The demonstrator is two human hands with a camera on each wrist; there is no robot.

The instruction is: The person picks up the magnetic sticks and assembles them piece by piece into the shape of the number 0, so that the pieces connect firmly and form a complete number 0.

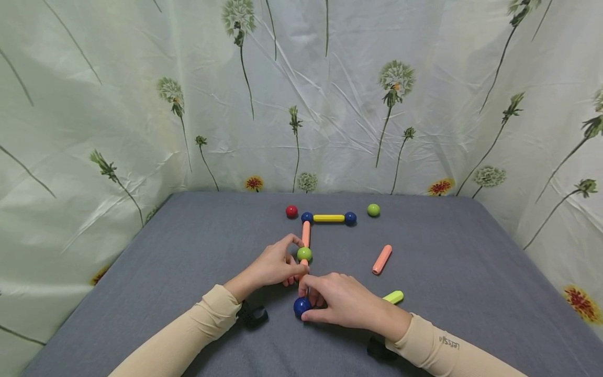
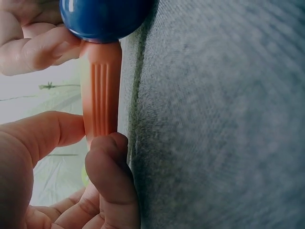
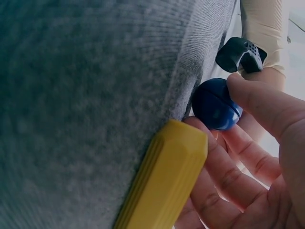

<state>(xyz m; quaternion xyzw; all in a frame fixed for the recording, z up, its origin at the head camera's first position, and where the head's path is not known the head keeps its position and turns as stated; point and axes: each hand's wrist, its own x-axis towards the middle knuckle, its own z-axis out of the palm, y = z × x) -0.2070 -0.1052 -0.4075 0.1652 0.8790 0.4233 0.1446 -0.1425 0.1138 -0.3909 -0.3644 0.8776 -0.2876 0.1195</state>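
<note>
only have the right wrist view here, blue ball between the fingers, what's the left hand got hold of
Observer: The left hand pinches an orange rod that meets the blue ball.
Operator: what's at the other end of it
Observer: A green ball, as the head view shows.
Operator: anything loose past the yellow rod
Observer: Yes, a loose salmon rod lies farther from the person.
</note>
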